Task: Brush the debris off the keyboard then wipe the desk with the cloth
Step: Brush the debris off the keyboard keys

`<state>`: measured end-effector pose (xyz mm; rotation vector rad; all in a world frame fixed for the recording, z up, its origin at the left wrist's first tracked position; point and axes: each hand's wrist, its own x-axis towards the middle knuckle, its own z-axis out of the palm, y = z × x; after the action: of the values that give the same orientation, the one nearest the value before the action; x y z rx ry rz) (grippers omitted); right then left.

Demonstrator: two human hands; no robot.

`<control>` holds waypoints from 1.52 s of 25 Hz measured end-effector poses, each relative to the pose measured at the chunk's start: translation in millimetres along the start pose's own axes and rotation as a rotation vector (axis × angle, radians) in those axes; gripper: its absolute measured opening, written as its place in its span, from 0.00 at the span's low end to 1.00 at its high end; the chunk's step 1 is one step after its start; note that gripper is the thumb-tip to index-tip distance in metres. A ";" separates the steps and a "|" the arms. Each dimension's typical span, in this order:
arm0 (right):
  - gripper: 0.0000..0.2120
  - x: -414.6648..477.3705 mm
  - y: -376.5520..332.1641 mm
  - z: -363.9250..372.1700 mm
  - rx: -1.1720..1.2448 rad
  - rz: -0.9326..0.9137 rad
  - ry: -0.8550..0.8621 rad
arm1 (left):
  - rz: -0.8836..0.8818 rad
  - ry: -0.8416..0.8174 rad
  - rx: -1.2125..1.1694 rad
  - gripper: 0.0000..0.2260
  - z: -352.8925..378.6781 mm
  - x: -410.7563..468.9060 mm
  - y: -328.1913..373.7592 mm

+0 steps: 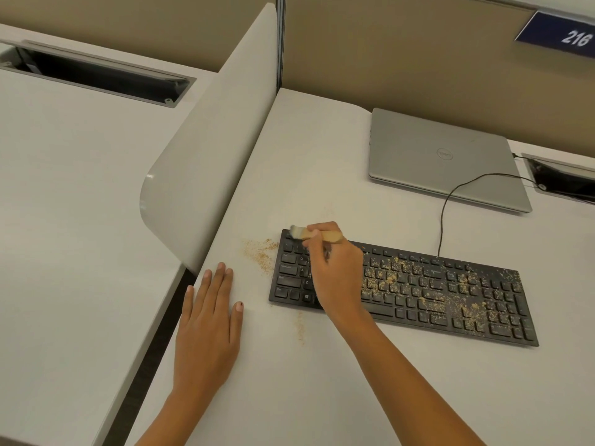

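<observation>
Though begun at the left end, nowhere near finished: right hand [335,272] clamped round the wooden handle of the brush [317,235], bristles at the far-left corner of the keyboard [502,317], lying on the desk [322,156] in front of a closed laptop [441,156]. Left keys mostly clean, with crumbs [260,252] scattered on the desk just beside that end and a thin trail by the near edge. Middle and right keys thick with debris [402,278], yet to be brushed. Left hand [209,326] flat on the desk, fingers straight, holding nothing. No cloth in view; wiping, by the look of it, not yet started
</observation>
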<state>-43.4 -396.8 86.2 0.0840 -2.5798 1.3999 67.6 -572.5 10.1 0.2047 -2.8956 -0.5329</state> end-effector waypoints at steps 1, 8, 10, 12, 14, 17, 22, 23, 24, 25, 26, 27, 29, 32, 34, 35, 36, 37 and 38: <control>0.10 -1.2 -2.2 0.8 0.009 -0.020 -0.046 | -0.002 -0.001 0.000 0.26 0.1 0.0 -0.3; 0.11 7.8 2.7 -36.1 -0.300 0.017 0.024 | 0.000 -0.001 -0.007 0.26 0.0 0.2 0.1; 0.10 10.6 -1.5 -43.0 -0.323 -0.004 0.044 | -0.002 0.003 -0.006 0.26 0.1 -0.1 -1.0; 0.09 11.4 -6.6 -42.6 -0.235 -0.056 -0.027 | 0.001 0.002 -0.006 0.26 0.1 -0.8 -1.1; 0.10 11.1 -10.3 -41.0 -0.218 -0.037 -0.096 | 0.004 0.003 -0.012 0.26 0.4 -1.1 -0.4; 0.11 14.1 -12.0 -40.8 -0.388 0.038 0.014 | 0.004 -0.001 -0.017 0.26 0.4 -0.5 1.1; 0.11 13.8 -11.9 -41.5 -0.271 -0.037 -0.105 | 0.004 0.003 -0.016 0.26 0.1 -0.7 0.3; 0.12 14.8 -10.4 -43.9 -0.271 -0.024 -0.083 | 0.004 0.001 -0.013 0.26 0.1 -0.6 0.2; 0.13 16.6 -8.8 -46.5 -0.261 -0.008 -0.039 | 0.004 -0.001 -0.010 0.26 0.2 -0.4 0.5; 0.13 18.5 -7.0 -48.7 -0.246 0.004 -0.003 | 0.003 -0.002 -0.008 0.26 0.4 -0.1 0.7; 0.12 19.6 -6.0 -50.1 -0.236 0.007 0.009 | 0.002 -0.002 -0.008 0.26 0.3 0.0 0.7; 0.11 20.4 -5.7 -50.2 -0.236 0.004 -0.010 | 0.001 -0.002 -0.010 0.26 0.4 0.0 0.5; 0.12 20.4 -6.4 -49.4 -0.238 -0.002 -0.088 | 0.001 -0.001 -0.011 0.26 0.2 -0.3 0.0; 0.14 22.4 -6.6 -50.9 -0.244 0.006 -0.083 | 0.003 -0.004 -0.011 0.26 0.1 -0.7 1.0; 0.12 23.4 -7.2 -51.9 -0.279 0.005 -0.096 | 0.001 -0.004 -0.011 0.26 0.2 -0.7 0.8; 0.13 23.3 -7.7 -51.9 -0.294 0.008 -0.115 | 0.000 -0.004 -0.010 0.26 0.1 -0.7 0.7; 0.14 23.1 -8.0 -52.0 -0.307 0.012 -0.120 | 0.001 -0.004 -0.010 0.26 -0.2 -0.7 0.6; 0.15 23.3 -9.0 -52.4 -0.314 0.011 -0.110 | 0.001 -0.004 -0.010 0.26 -0.2 -0.4 0.6; 0.15 23.6 -9.3 -53.2 -0.315 0.006 -0.101 | 0.001 -0.004 -0.010 0.26 -0.2 -0.4 0.3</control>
<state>-57.0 -356.4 126.8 0.1004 -2.8496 0.9972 68.0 -572.2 10.4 0.2007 -2.8959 -0.5483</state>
